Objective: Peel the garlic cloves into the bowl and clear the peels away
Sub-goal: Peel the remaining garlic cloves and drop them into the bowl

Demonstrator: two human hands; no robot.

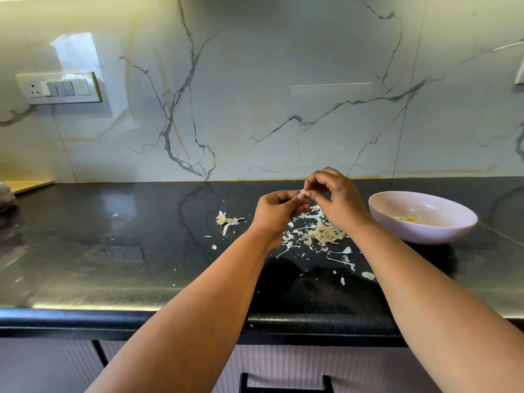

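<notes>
Both my hands meet above the black counter (119,251). My left hand (276,212) and my right hand (337,199) pinch one small garlic clove (303,193) between their fingertips; most of the clove is hidden by the fingers. Below the hands lies a heap of pale garlic peels (323,232), with loose scraps scattered toward the counter's front edge. A garlic stem with bits of skin (226,219) lies to the left of the hands. A pale pink bowl (442,234) stands at the right, with a few peeled cloves (411,219) inside.
A marble-patterned backsplash (255,95) rises behind the counter, with a switch plate (59,87) at the left. A wooden board (28,185) and a greyish object (5,197) sit at the far left. Cabinet fronts with a dark handle (283,384) show below the counter edge.
</notes>
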